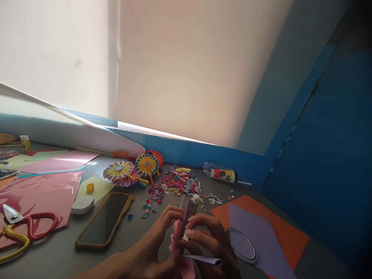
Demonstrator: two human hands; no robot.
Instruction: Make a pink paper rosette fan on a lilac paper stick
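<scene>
- My left hand (pixel 162 232) is closed around folded pink paper (pixel 176 231), thumb low and fingers curled over the far side.
- My right hand (pixel 213 240) is pinched on a purple strip (pixel 187 217), fingertips against its right side. The two hands nearly meet, with the papers between them.
- These papers are low and near the middle of my view, above the near part of the grey surface (pixel 132 228).
- Open room: a bare patch lies between my left wrist and the phone (pixel 102 221). On the right it is tighter, as the white ring (pixel 254 254) sits just beside my right hand, over the purple sheet (pixel 261 232) and orange sheet (pixel 293 240).
- Beyond my fingers, paper scraps (pixel 180 182) crowd the way to the blue wall (pixel 322 155) that bounds the far and right edges.
- Far left, the scissors (pixel 17 221) lie across a red sheet, well apart from my hands.
- The purple strip's long axis stands steep, its top leaning a little right and away from me.
- The pink paper runs lengthwise from between my fingers down toward me.
- A purple roll (pixel 207 260) points rightward below my right fingers, open end out.
- A glue stick (pixel 194 207) rises white end up, just behind the strip; I cannot tell whether I grip it.
</scene>
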